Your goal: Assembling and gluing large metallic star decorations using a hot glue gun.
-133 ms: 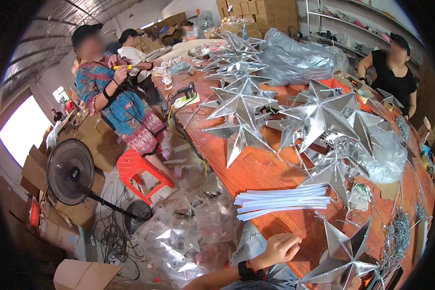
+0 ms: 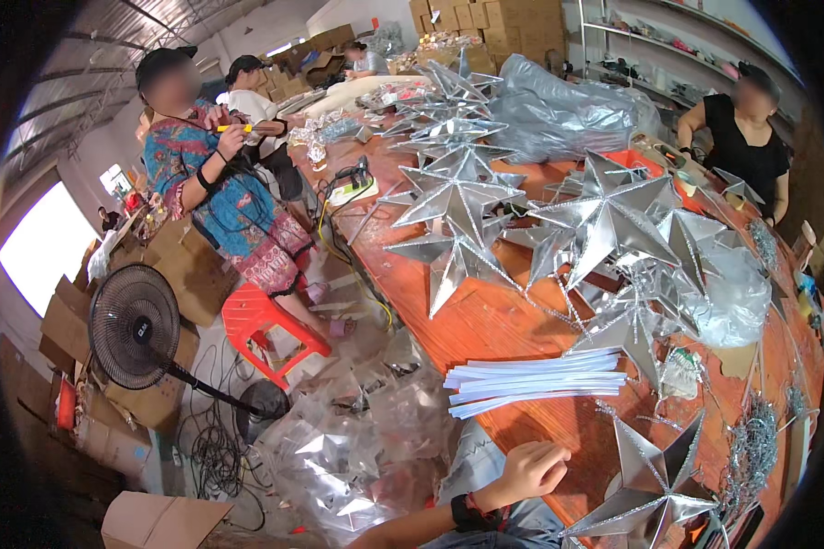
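My left hand [image 2: 533, 468] rests by the near edge of the orange-red table, its fingers curled into a loose fist. Nothing shows between them. A dark band circles the wrist. Just right of this hand lies a silver star [image 2: 655, 485] with a beaded trim along its ridges and edges. Beyond the hand is a bundle of pale, translucent glue sticks or similar strips [image 2: 536, 380], laid side by side. More silver stars [image 2: 604, 210] are piled farther up the table. My right hand is out of view.
Silver tinsel [image 2: 751, 453] lies at the table's right. Clear plastic bags [image 2: 348, 467] cover the floor at left, near a red stool [image 2: 270, 334] and a black fan [image 2: 135, 325]. One person [image 2: 220, 174] stands left of the table; another [image 2: 746, 137] is at its right.
My left hand and the stars keep their places. The person at the right and the one at the far end have moved their heads slightly.
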`<move>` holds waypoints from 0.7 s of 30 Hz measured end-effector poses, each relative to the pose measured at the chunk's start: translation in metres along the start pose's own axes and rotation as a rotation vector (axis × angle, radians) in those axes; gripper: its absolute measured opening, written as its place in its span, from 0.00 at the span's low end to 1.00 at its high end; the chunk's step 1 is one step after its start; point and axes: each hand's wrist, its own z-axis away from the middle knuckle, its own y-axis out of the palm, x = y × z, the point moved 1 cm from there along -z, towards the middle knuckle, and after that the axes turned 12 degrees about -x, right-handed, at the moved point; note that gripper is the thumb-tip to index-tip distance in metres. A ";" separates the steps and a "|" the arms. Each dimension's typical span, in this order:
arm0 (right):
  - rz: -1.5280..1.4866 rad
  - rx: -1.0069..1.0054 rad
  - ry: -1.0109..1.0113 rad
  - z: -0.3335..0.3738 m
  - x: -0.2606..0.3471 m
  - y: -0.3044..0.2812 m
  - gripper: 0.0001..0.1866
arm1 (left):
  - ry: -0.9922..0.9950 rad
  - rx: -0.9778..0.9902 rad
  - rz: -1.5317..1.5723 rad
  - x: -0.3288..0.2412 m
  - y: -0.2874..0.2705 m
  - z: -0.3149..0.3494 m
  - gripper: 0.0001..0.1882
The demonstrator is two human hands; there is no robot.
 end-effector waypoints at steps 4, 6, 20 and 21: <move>-0.005 0.004 0.007 0.007 -0.003 0.007 0.10 | -0.010 0.010 -0.002 0.006 0.003 0.005 0.06; -0.006 0.004 0.013 0.007 -0.004 0.005 0.10 | -0.007 0.014 0.001 0.004 0.003 0.005 0.05; -0.050 0.029 0.051 0.015 -0.005 0.013 0.09 | -0.014 -0.034 0.014 0.000 0.002 -0.001 0.04; -0.054 0.032 0.056 0.017 -0.005 0.014 0.09 | -0.007 -0.058 0.025 -0.001 0.001 -0.003 0.04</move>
